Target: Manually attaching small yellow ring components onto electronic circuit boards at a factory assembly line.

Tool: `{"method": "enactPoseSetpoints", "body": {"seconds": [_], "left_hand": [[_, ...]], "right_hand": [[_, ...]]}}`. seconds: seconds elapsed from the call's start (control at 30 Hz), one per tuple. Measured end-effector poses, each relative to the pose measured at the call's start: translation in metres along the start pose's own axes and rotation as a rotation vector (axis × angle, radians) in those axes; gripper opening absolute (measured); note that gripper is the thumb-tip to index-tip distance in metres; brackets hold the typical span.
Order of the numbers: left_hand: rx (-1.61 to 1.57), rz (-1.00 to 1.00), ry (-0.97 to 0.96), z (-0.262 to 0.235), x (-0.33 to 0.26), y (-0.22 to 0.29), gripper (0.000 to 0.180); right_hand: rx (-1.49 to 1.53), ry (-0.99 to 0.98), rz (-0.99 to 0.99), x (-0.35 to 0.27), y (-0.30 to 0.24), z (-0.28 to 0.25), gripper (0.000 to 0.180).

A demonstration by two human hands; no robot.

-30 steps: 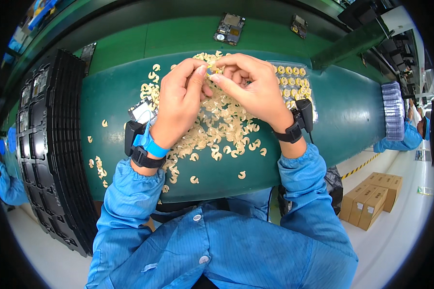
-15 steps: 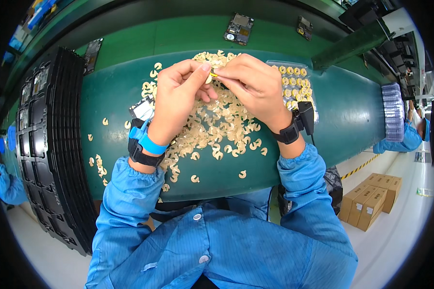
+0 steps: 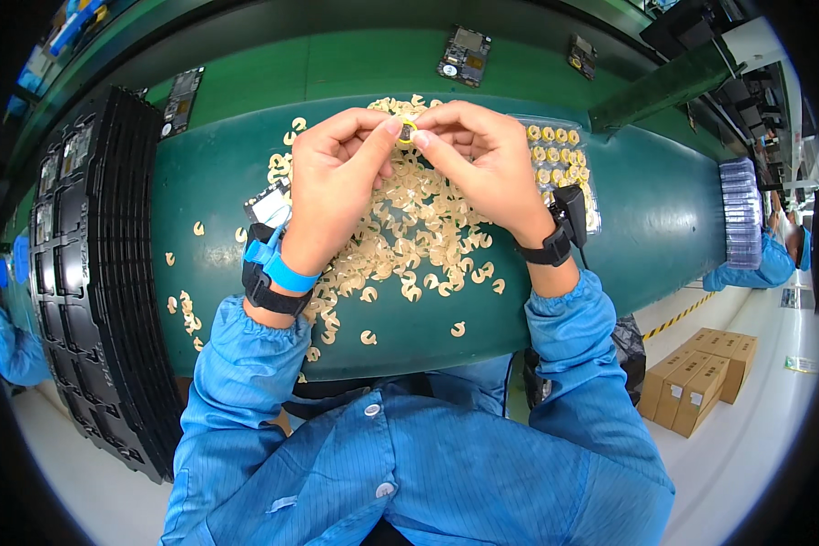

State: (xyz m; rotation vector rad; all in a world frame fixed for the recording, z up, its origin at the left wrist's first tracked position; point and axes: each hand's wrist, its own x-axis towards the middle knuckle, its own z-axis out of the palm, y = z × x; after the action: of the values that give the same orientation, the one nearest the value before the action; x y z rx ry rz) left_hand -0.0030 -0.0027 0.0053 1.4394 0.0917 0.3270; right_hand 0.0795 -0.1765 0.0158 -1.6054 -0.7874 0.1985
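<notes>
A small round coin-cell-like part [image 3: 408, 133] with a yellow rim and a dark middle is pinched between my two hands. My left hand [image 3: 341, 173] grips its left edge with thumb and forefinger. On its right edge, the thumb and forefinger of my right hand [image 3: 487, 168] press together. Beneath both hands spreads a loose heap of cream C-shaped pieces [image 3: 400, 241], partly covered by my fingers. Beside my right hand lies a clear plastic tray [image 3: 594, 187] with rows of yellow-rimmed round parts, some hidden by my wrist.
Tall stacked black trays [image 3: 109, 273] stand at the left edge of the green table [image 3: 651, 200]. Circuit boards [image 3: 464, 55] lie on the far green strip [image 3: 355, 68]. Clear stacked trays [image 3: 742, 214] sit at the right end. Cardboard boxes [image 3: 696, 382] rest on the floor; co-workers' blue sleeves show at both sides.
The round part has turned so its face shows, and my right thumb has shifted onto its edge. The circuit boards on the far strip have moved slightly right.
</notes>
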Motion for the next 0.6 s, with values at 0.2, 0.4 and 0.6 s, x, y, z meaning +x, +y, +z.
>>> {"method": "enactPoseSetpoints", "body": {"seconds": [0.2, 0.4, 0.6], "left_hand": [[0.008, -0.041, -0.019, 0.003, -0.001, -0.003, 0.018], [-0.026, -0.062, 0.032, 0.006, -0.003, -0.006, 0.047], [0.009, -0.074, -0.089, 0.008, -0.002, -0.008, 0.04]], "right_hand": [[0.107, -0.014, 0.137, 0.003, -0.004, 0.0, 0.011], [-0.058, 0.253, 0.157, 0.028, 0.011, -0.049, 0.017], [-0.962, 0.185, 0.219, 0.084, 0.055, -0.105, 0.097]]}}
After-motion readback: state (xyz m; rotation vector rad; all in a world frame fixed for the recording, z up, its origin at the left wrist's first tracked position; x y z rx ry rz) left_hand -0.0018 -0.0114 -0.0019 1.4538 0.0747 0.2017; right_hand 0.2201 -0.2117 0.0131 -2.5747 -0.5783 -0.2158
